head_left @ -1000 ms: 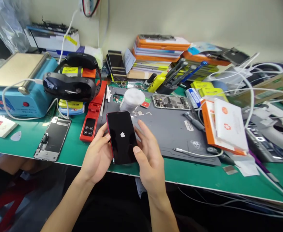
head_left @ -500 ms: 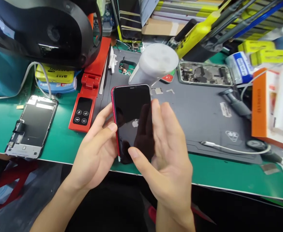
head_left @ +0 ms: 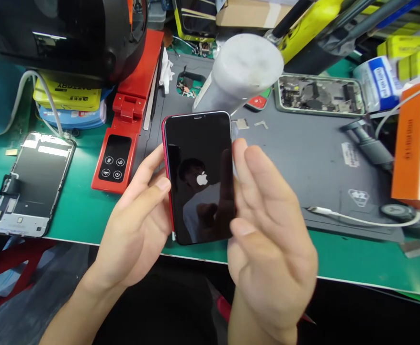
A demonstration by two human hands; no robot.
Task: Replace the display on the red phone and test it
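A smartphone point(head_left: 195, 143) with a red frame is held over the front edge of the bench, its dark screen showing a white apple logo and reflections. My left hand point(head_left: 134, 225) is closed on its left side, the thumb on the edge and the fingers partly behind. Along the right side lies my right hand point(head_left: 270, 230), its fingers pressed together against that edge and its thumb bent at the lower right. The underside of the phone is hidden. Just beyond it stands a white, round-topped container point(head_left: 245, 67) on the grey mat point(head_left: 313, 153).
To the left lie a detached phone screen point(head_left: 40, 182) and a red device with touch buttons point(head_left: 114, 158). An opened phone body point(head_left: 319, 95) is at the back. A white cable point(head_left: 364, 220) and an orange box point(head_left: 411, 148) are on the right.
My right thumb has moved off the screen to the right edge of the phone. The logo looks brighter. The camera view has shifted slightly.
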